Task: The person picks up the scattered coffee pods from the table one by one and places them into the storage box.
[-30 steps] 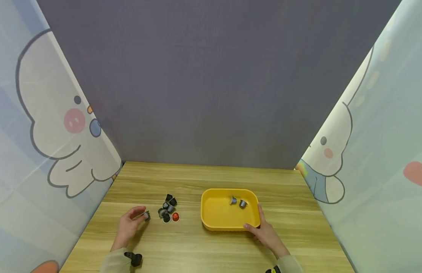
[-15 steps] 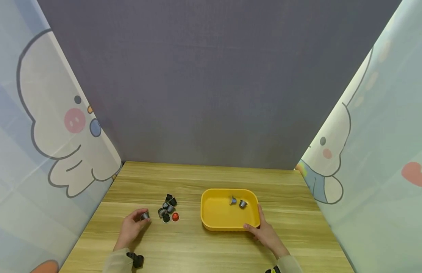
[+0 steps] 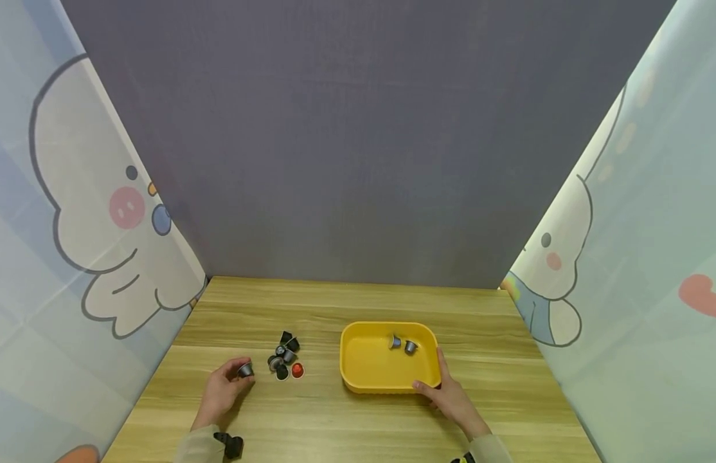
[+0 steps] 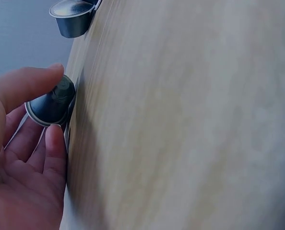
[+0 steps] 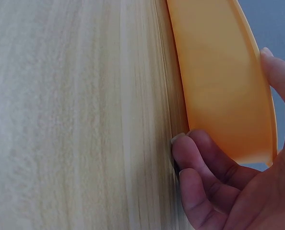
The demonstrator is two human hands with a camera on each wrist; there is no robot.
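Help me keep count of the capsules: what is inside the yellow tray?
Two grayish capsules lie inside the yellow tray, toward its far side. Whatever is directly beneath them is covered; the right hand partly hides one corner.

Head cam: your backdrop (image 3: 358, 141)'s dim, R wall (image 3: 641, 212) glows along inner edge; soft shadow (image 3: 237, 402) beside your L hand (image 3: 220, 391). L wrist cam: bluish cast, tabletop (image 4: 181, 120) blurry.

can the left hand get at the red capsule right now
Probably not without letting go first: the left hand holds a gray capsule. A black capsule lies between hand and red capsule, though the near side looks free.
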